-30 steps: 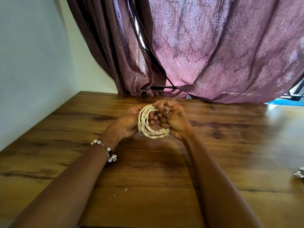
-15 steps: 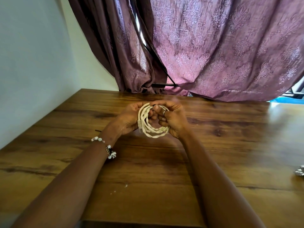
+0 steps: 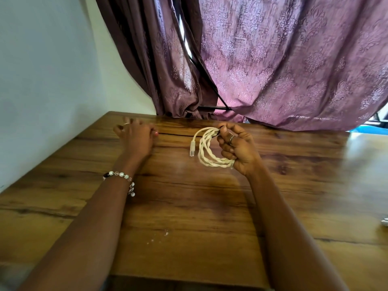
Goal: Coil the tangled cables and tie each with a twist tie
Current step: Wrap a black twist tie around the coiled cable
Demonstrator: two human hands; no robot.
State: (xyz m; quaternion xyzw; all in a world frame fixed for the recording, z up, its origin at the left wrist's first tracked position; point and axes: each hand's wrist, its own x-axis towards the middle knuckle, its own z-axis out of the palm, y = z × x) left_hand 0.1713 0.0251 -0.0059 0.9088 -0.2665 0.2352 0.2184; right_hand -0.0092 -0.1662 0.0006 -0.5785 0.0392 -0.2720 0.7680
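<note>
Head view, near edge: my two forearms reach forward over the wooden tabletop (image 3: pixel 189 206); a few pale crumbs (image 3: pixel 165 233) lie between them.
Left wrist: a beaded bracelet (image 3: pixel 120 175) circles it.
Right edge: something small and shiny (image 3: pixel 385 222) sits on the wood, cut off by the frame; I cannot tell what it is.
Containers: I see none to report on.
Right hand (image 3: pixel 237 148): fingers curled round one side of the cream cable coil (image 3: pixel 206 150), gripping it just above the wood; a ring shows on one finger.
Cable: wound into several twisted loops, its clear plug (image 3: pixel 192 148) hanging free on the side away from my grip. Something dark sits at the top of the coil by my fingertips; I cannot tell whether it is a tie.
Left hand (image 3: pixel 136 135): well apart from the coil, blurred, fingers spread and relaxed, grasping nothing, low over the wood near the far left corner.
Far side: a purple patterned curtain (image 3: pixel 283 59) hangs behind the tabletop, with a pale wall (image 3: pixel 46 70) on the left.
</note>
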